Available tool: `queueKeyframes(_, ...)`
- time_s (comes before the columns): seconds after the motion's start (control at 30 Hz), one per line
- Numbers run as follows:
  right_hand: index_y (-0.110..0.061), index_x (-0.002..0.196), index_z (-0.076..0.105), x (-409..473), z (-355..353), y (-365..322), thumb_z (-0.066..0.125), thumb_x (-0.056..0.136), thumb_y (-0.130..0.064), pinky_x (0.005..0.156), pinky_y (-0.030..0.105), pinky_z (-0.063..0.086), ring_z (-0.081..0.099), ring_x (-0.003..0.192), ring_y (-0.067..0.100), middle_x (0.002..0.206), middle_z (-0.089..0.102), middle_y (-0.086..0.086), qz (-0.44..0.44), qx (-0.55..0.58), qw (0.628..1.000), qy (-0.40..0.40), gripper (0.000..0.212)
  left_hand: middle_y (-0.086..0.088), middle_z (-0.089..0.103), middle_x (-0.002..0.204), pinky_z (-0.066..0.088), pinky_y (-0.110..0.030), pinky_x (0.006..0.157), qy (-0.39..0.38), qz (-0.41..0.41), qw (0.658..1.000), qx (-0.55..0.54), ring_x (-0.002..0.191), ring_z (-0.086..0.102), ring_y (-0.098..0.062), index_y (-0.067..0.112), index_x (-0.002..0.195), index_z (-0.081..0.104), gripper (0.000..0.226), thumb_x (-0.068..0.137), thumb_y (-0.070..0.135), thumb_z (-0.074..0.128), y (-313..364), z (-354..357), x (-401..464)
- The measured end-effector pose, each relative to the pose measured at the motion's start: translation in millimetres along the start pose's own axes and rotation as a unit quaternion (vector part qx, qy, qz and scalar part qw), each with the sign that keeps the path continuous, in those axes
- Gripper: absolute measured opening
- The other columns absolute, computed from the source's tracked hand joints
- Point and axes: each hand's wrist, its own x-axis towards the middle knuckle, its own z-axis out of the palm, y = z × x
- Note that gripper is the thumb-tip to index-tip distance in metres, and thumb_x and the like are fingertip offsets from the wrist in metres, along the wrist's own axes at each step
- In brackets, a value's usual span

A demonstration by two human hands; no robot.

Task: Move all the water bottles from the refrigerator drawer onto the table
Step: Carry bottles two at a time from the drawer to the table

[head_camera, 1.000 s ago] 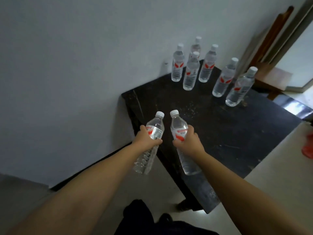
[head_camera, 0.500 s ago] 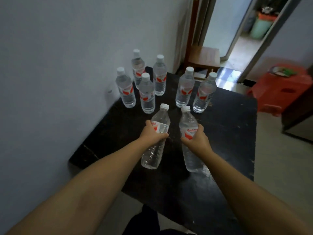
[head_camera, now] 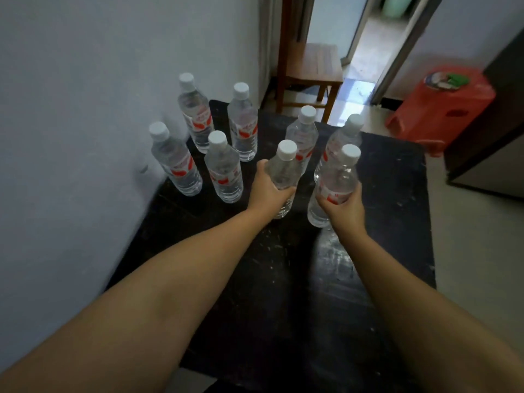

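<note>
My left hand (head_camera: 268, 191) grips a clear water bottle (head_camera: 283, 168) with a white cap, held upright over the black table (head_camera: 397, 199). A second bottle (head_camera: 337, 180) with a red label is in the grip of my right hand (head_camera: 343, 207), close beside the first. Whether their bases touch the tabletop I cannot tell. Several more capped bottles stand on the table behind them: one by the wall (head_camera: 175, 163), one in front of it (head_camera: 224, 168), two at the back (head_camera: 195, 114) (head_camera: 243, 123), and two behind my hands (head_camera: 303, 131) (head_camera: 344, 137). The refrigerator drawer is out of view.
A white wall (head_camera: 85, 109) runs along the table's left side. Behind the table stands a wooden chair (head_camera: 312, 66) near an open doorway. A red plastic stool (head_camera: 442, 103) sits on the floor at right, beside a dark cabinet (head_camera: 496, 137).
Both hands carried their bottles forward over the table, up to the standing group. The view swung right and closer, bringing the chair, doorway and stool into sight.
</note>
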Motion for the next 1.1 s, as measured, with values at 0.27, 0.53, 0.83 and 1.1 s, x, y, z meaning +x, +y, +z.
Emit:
queueKeyframes(0.27,-0.023,0.146,0.026,-6,3,28,0.078,0.079,-0.020,0.096,0.026,0.042,0.052,0.118,0.013,0.135,0.052,-0.001,0.009,0.017,1.000,-0.010,0.084,-0.008,0.049,0.129,0.035,-0.020,0.093,-0.003,0.028,1.000,0.001,0.118,0.050,-0.016,0.012,0.130,0.035,0.076,0.070,0.009,0.080,-25,10,1)
queueKeyframes(0.53,-0.022,0.145,0.025,2,1,29,0.077,0.080,-0.019,0.097,0.029,0.043,0.053,0.120,0.016,0.136,0.052,0.002,0.006,0.003,1.000,-0.027,0.084,-0.009,0.043,0.136,0.031,-0.017,0.095,-0.003,0.031,0.999,0.030,0.126,0.045,-0.017,0.009,0.134,0.031,0.076,0.074,0.010,0.078,-22,12,2)
queueKeyframes(0.83,-0.023,0.145,0.020,6,-8,30,0.080,0.075,-0.020,0.106,0.041,0.043,0.049,0.127,0.020,0.140,0.046,0.004,0.024,-0.017,0.997,-0.074,0.093,-0.012,0.040,0.139,0.032,-0.022,0.098,-0.017,-0.017,0.998,0.060,0.129,0.043,-0.023,0.011,0.137,0.028,0.082,0.073,0.017,0.079,-15,6,-3)
queueKeyframes(1.1,-0.008,0.133,0.052,-18,-10,30,0.070,0.083,-0.024,0.098,0.034,0.046,0.057,0.119,0.029,0.130,0.059,0.012,0.077,-0.322,0.919,-0.217,0.056,-0.016,0.044,0.140,0.041,-0.041,0.106,-0.066,-0.101,0.978,0.167,0.127,0.047,-0.031,0.011,0.143,0.028,0.072,0.084,0.028,0.067,-21,-8,-43)
